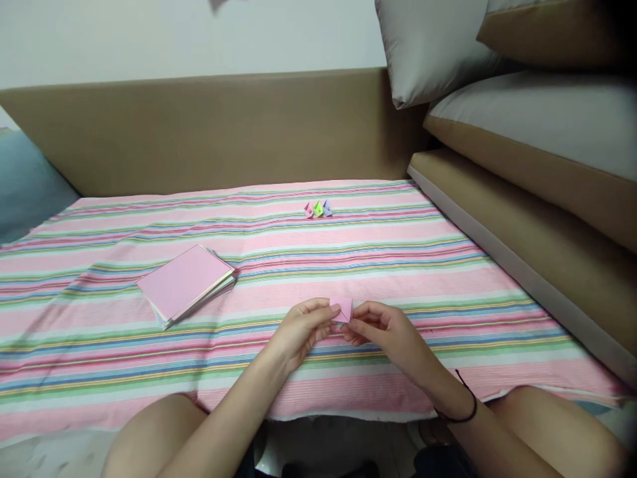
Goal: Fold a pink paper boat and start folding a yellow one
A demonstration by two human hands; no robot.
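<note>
Between both hands is a small folded pink paper, with crease lines running to its middle. My left hand pinches its left side, thumb on top. At the paper's lower right corner, my right hand grips the edge between thumb and fingers. Farther back on the striped cloth stand three little folded paper pieces in a row: a pink one, a green one and a purple one. The fingers beneath the paper are partly hidden.
A stack of coloured paper sheets, pink on top, lies to the left on the striped cloth. Grey and brown cushions are piled along the right. A brown backrest runs across the back, and a blue cushion sits far left.
</note>
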